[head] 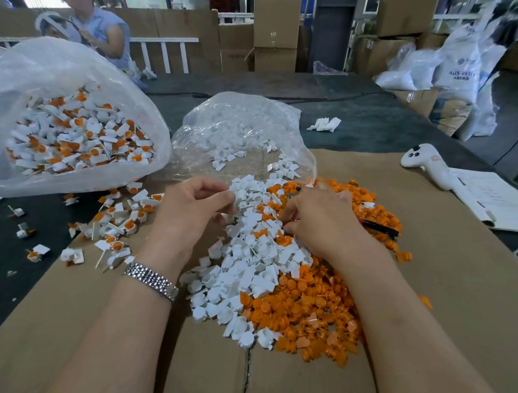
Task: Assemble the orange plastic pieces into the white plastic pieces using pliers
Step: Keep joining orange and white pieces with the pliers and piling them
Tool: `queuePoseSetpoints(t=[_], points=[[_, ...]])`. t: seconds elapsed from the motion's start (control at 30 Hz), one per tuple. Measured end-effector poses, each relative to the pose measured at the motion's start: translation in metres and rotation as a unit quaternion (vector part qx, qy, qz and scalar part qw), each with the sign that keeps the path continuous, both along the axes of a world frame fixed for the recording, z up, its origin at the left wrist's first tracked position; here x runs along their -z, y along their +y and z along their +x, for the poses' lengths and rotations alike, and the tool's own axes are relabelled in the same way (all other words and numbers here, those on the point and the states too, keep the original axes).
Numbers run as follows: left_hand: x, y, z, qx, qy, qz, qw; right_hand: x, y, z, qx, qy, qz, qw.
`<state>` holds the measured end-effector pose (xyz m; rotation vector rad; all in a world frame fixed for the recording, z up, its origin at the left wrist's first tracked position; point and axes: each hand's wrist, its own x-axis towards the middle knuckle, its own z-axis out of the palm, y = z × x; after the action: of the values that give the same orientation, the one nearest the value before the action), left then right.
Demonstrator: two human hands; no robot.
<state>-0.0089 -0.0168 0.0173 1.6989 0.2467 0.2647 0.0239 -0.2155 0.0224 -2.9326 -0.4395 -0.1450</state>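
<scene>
Head cam: left hand [189, 205] at centre, wearing a silver link watch [151, 280], fingers curled, thumb + forefinger pinching a small white plastic piece at the edge of the loose white plastic pieces pile [242, 273]. Right hand [316, 219] just to 3 o'clock of it, knuckles up, fingers curled down into the parts; black-handled pliers [379, 228] poke out at its 3 o'clock, grip on them can't tell. Heap of orange plastic pieces [315, 311] sits at 5 o'clock, touching the white pile, all on flat brown cardboard [443, 293]. Clear plastic bag of assembled white/orange pieces [76, 135] at 10 o'clock; clear bag of white pieces [239, 136] at 12.
</scene>
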Motion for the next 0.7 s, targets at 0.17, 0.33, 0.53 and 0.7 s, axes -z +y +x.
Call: queuePoseSetpoints(t=[0.17,0.33,0.53,0.7], points=[[-0.002,0.004,0.002,0.053,0.009,-0.131,0.99,0.0,0.004,-0.003,-0.015,-0.029,-0.033,0.999],[-0.005,0.001,0.0,0.096,0.019,-0.257,0.961,-0.001,0.005,-0.004,-0.023,-0.036,-0.033,0.999],[-0.007,-0.003,-0.002,0.119,0.034,-0.299,0.946,-0.004,0.0,-0.005,-0.035,-0.06,-0.001,0.998],[-0.005,-0.005,-0.002,0.145,0.039,-0.306,0.94,-0.014,-0.004,-0.005,-0.024,-0.042,0.253,0.966]])
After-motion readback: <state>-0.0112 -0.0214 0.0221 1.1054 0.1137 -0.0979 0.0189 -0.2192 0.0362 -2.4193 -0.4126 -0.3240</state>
